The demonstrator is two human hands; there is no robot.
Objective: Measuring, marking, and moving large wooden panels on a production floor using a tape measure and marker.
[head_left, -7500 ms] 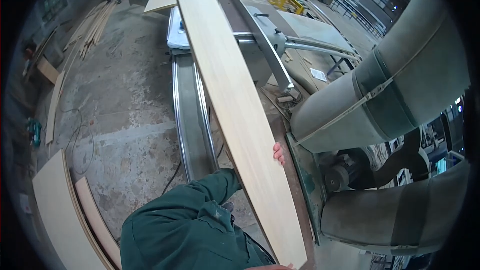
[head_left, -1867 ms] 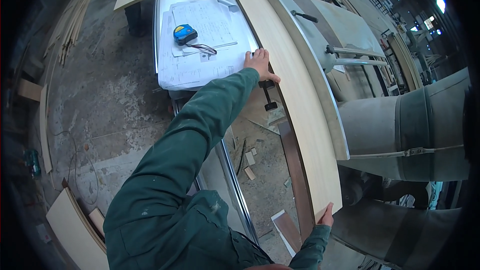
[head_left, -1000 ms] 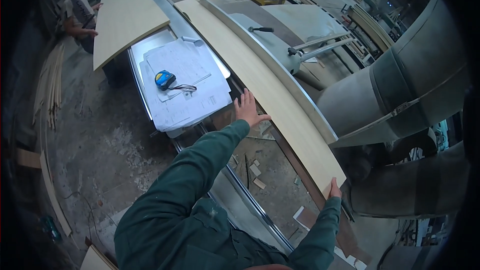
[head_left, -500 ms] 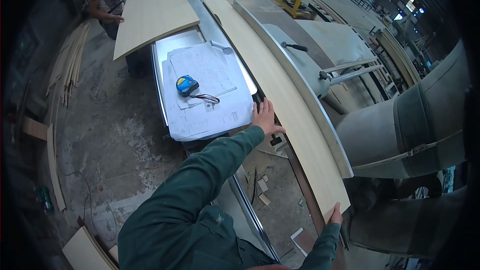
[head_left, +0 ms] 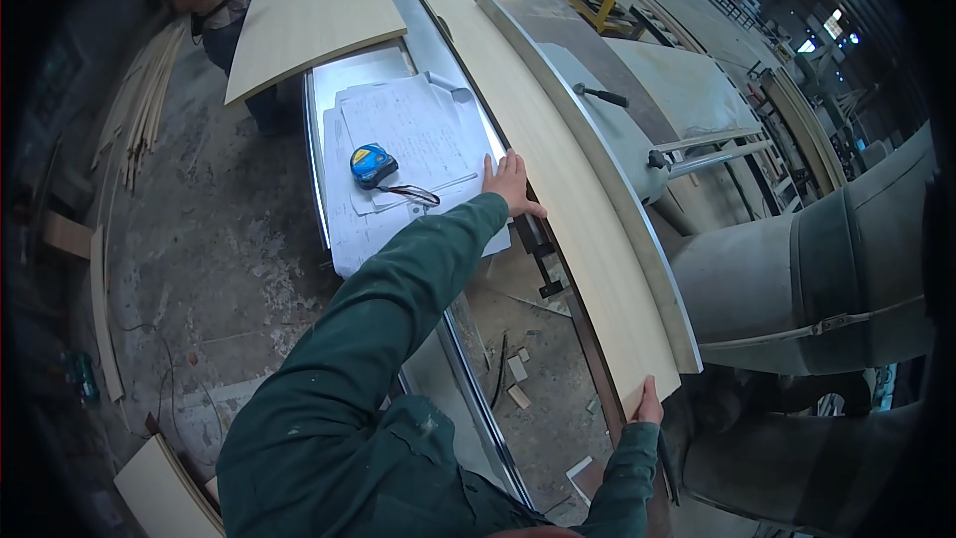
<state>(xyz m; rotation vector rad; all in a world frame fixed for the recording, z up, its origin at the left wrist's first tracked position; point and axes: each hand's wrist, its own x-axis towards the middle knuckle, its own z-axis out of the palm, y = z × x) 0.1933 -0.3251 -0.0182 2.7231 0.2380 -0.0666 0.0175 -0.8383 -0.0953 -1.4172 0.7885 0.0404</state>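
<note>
A long, narrow pale wood board lies lengthwise along a straight metal fence on the saw table. My left hand, fingers spread, rests against the board's left edge, beside the papers. My right hand grips the board's near end; its fingers under the board are hidden. Left of the board, several paper sheets lie on the sliding table, with a blue tape measure and its dark strap on top.
A larger pale panel lies at the far left, a co-worker standing beside it. A black-handled lever sits right of the fence. A thick duct fills the right side. Wood strips and offcuts lie on the floor.
The narrow board has slid forward along the fence, its near end now closer to the fence's end. Both my hands have moved forward. The co-worker's hands have shifted off the large panel's edge.
</note>
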